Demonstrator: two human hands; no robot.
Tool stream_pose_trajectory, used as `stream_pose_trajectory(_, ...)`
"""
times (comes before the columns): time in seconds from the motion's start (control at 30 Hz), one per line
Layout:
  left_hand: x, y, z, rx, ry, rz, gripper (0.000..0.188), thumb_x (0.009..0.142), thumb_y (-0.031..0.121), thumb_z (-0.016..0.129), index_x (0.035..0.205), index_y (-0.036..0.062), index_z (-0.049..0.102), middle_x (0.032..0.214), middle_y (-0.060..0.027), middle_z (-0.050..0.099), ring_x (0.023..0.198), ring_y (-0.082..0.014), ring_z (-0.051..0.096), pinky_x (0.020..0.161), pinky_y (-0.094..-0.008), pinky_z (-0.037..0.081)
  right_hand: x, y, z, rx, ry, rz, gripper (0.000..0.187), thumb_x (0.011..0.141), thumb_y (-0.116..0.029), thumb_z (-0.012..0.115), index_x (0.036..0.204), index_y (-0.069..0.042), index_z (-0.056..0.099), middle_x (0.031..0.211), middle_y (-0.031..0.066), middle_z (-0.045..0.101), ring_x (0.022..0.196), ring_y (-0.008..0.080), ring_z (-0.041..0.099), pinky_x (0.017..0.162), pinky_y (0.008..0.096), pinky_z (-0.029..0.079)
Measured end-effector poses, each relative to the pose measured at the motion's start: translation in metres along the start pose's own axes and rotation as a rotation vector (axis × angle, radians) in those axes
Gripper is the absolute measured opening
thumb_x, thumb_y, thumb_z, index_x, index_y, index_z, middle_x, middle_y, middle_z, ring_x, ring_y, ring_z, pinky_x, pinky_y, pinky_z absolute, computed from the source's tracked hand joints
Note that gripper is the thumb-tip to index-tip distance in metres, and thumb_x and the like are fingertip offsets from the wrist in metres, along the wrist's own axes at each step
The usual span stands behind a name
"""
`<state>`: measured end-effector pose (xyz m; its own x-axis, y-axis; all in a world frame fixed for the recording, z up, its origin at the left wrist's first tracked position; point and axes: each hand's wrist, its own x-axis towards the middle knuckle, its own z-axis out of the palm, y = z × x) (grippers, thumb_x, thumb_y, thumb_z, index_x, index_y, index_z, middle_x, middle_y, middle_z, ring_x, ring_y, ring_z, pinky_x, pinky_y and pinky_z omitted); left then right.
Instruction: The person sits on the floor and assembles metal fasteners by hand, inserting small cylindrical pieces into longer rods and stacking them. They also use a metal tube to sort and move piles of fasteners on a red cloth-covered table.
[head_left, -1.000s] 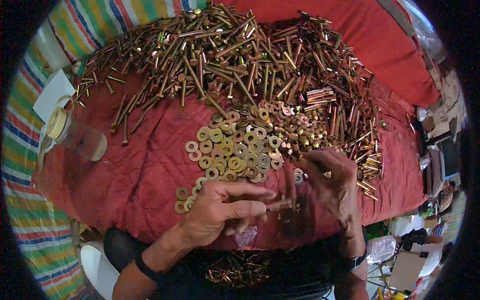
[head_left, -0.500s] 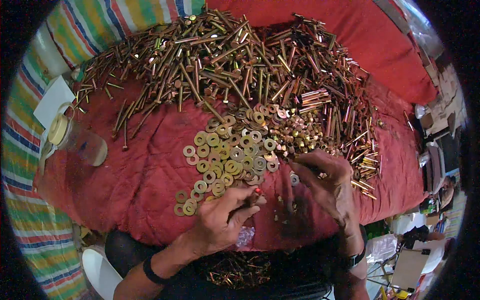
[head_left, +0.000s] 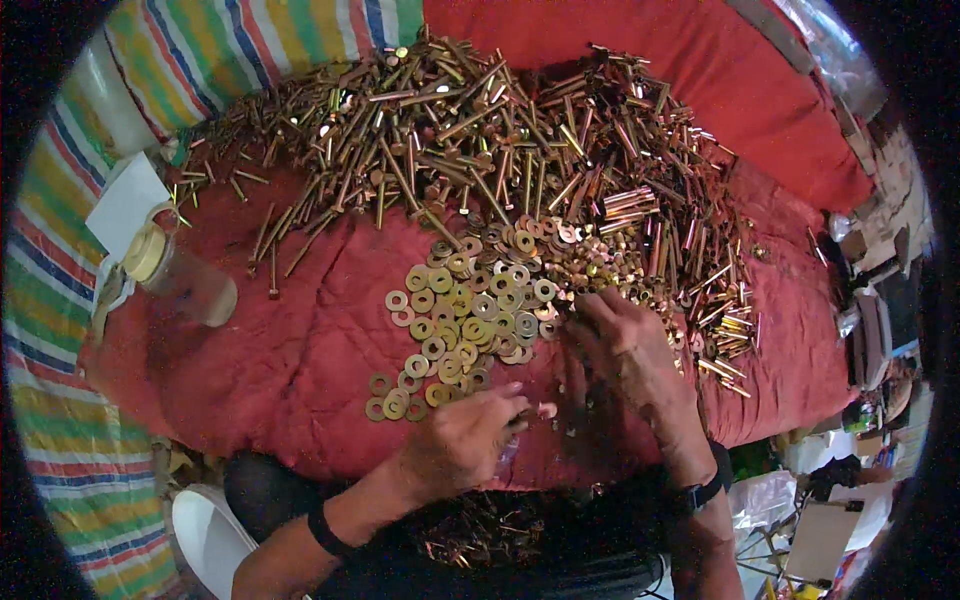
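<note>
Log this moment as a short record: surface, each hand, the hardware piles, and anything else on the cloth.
surface: red cloth over a striped cover
left hand: left hand at the near edge, beside the washers, fingers curled; whether it holds anything is unclear
right hand: right hand resting on the cloth, fingertips at the washer pile's right edge
washers: brass washers spread flat mid-cloth
bolts: long brass bolts heaped at the far side
other: clear jar lying on its side at left, white card next to it
</note>
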<state>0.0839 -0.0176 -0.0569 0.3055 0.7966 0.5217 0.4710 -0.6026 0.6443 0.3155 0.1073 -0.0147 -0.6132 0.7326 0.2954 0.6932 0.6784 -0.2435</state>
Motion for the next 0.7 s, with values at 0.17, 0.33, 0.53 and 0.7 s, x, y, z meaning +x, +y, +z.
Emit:
stream_pose_trajectory(0.17,0.007,0.003,-0.002,0.016,0.038,0.046,0.031,0.086,0.003,0.077,0.116,-0.0014,0.069,0.105,-0.0185,0.071,0.1,-0.0357,0.074,0.088,-0.041,0.061,0.001,0.002,0.002,0.015,-0.023,-0.064,0.028,0.079,-0.01,0.075,0.105,-0.006,0.065,0.088,0.0123,0.059,0.076,0.0348,0.066,0.066,0.0446,0.055)
stream_pose_trajectory(0.33,0.015,0.009,-0.028,-0.485,0.116,-0.497,0.029,0.093,0.006,0.075,0.12,-0.0026,0.07,0.09,-0.0071,0.07,0.075,-0.018,0.068,0.069,-0.0299,0.055,0.002,0.0,-0.003,-0.023,0.029,-0.086,0.029,0.076,-0.007,0.073,0.103,-0.004,0.062,0.09,0.0143,0.058,0.078,0.0368,0.066,0.065,0.0462,0.055)
stream_pose_trajectory(0.53,0.024,0.015,-0.048,-0.789,0.156,-0.81,0.029,0.094,0.015,0.078,0.118,-0.0009,0.074,0.077,0.0016,0.068,0.064,-0.0041,0.057,0.058,-0.0221,0.045,-0.003,0.002,-0.009,-0.13,-0.012,-0.026,0.027,0.082,-0.01,0.07,0.105,-0.003,0.058,0.094,0.0178,0.058,0.086,0.0421,0.065,0.071,0.0489,0.053)
stream_pose_trajectory(0.7,0.027,0.016,-0.051,-0.473,0.072,-0.742,0.023,0.09,0.019,0.082,0.103,0.0003,0.079,0.08,-0.0016,0.074,0.068,-0.0047,0.061,0.061,-0.0243,0.048,-0.004,0.007,-0.007,-0.145,0.051,-0.107,0.027,0.084,-0.013,0.071,0.105,-0.002,0.057,0.092,0.0179,0.059,0.085,0.042,0.065,0.068,0.0485,0.051)
